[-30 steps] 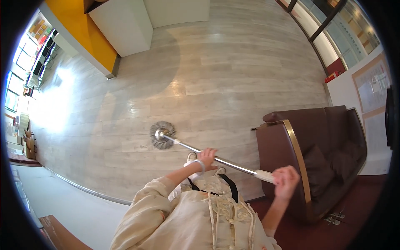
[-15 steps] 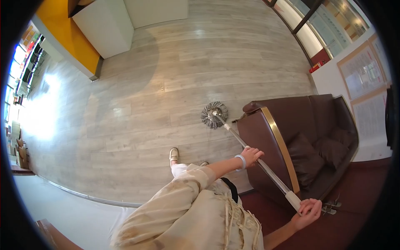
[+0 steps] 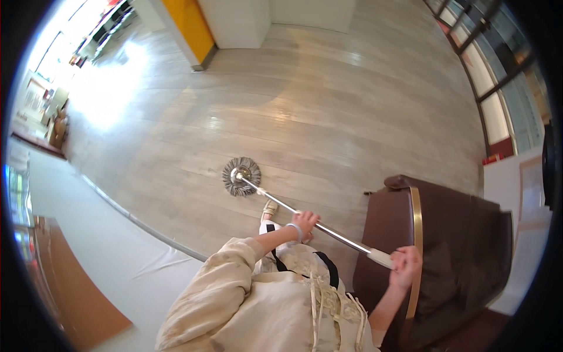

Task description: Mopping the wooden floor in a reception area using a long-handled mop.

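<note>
Grey mop head [image 3: 241,176] sits flat on the wood floor [image 3: 352,117]; my left hand [image 3: 306,223] grips the pole [image 3: 311,220] mid-length, my right hand [image 3: 404,265] clutches its white end.

The mop [image 3: 241,176] at centre frame has a shaggy grey string head around a shiny metal hub, and its pole [image 3: 305,216] is polished metal ending in a matt white plastic grip [image 3: 380,258]. The floor [image 3: 328,100] is pale wood-look plank with a satin sheen, glaring bright at upper left. At right, the armchair [image 3: 463,246] is smooth dark brown leather with a brushed gold metal band [image 3: 415,234], and the person's top [image 3: 275,311] at the bottom is soft cream cloth with lace trim.
</note>
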A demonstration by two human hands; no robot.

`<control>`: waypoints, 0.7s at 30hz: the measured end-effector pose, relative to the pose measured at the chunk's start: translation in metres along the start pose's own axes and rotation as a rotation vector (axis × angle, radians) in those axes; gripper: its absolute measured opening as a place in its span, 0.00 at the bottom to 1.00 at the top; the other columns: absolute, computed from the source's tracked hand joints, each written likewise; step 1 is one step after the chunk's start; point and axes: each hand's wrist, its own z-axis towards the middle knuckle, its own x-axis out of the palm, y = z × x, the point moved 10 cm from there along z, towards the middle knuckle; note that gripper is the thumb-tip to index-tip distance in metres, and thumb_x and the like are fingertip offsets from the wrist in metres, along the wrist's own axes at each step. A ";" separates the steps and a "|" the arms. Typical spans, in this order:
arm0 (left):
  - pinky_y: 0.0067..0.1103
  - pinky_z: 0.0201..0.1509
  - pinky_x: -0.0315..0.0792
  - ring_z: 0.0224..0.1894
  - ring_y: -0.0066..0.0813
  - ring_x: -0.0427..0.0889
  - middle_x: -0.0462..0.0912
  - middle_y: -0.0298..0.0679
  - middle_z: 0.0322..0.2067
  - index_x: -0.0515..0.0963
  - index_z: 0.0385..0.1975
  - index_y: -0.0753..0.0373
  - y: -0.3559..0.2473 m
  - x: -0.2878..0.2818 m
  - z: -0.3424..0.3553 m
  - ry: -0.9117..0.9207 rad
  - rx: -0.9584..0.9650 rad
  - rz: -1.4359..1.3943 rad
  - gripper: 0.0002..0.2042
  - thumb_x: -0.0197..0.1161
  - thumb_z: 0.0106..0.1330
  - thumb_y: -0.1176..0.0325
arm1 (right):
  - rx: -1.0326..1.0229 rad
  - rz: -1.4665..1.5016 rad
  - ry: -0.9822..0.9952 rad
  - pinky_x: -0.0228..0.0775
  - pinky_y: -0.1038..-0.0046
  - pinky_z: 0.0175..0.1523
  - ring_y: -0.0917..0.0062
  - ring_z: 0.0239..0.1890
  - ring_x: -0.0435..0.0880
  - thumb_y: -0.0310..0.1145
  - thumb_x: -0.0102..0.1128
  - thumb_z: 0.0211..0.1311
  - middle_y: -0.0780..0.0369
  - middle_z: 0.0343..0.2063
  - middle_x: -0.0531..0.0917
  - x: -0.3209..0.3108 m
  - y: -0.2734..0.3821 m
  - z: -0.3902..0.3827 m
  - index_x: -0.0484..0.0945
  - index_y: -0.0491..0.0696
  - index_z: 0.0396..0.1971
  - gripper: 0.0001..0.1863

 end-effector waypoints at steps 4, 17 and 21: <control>0.46 0.61 0.50 0.65 0.48 0.45 0.53 0.48 0.59 0.52 0.59 0.51 0.118 -0.010 -0.037 -0.123 -0.475 -0.101 0.42 0.70 0.42 0.57 | 0.119 0.060 0.156 0.65 0.78 0.29 0.85 0.09 0.62 0.31 0.49 0.61 0.70 0.05 0.62 0.098 -0.056 -0.005 0.72 0.41 0.21 0.12; 0.45 0.62 0.48 0.65 0.45 0.49 0.55 0.42 0.59 0.52 0.59 0.51 -0.104 -0.041 0.023 -0.301 0.149 -0.247 0.43 0.71 0.42 0.55 | -0.347 -0.158 -0.270 0.60 0.81 0.24 0.88 0.09 0.54 0.32 0.42 0.62 0.71 0.06 0.54 -0.023 0.131 -0.041 0.65 0.45 0.17 0.14; 0.38 0.60 0.53 0.58 0.41 0.60 0.63 0.39 0.49 0.57 0.55 0.52 -0.190 -0.048 0.045 -0.254 0.404 -0.318 0.38 0.70 0.42 0.65 | -0.418 -0.285 -0.509 0.58 0.82 0.26 0.88 0.10 0.54 0.34 0.41 0.65 0.70 0.07 0.54 -0.043 0.165 -0.101 0.63 0.47 0.16 0.16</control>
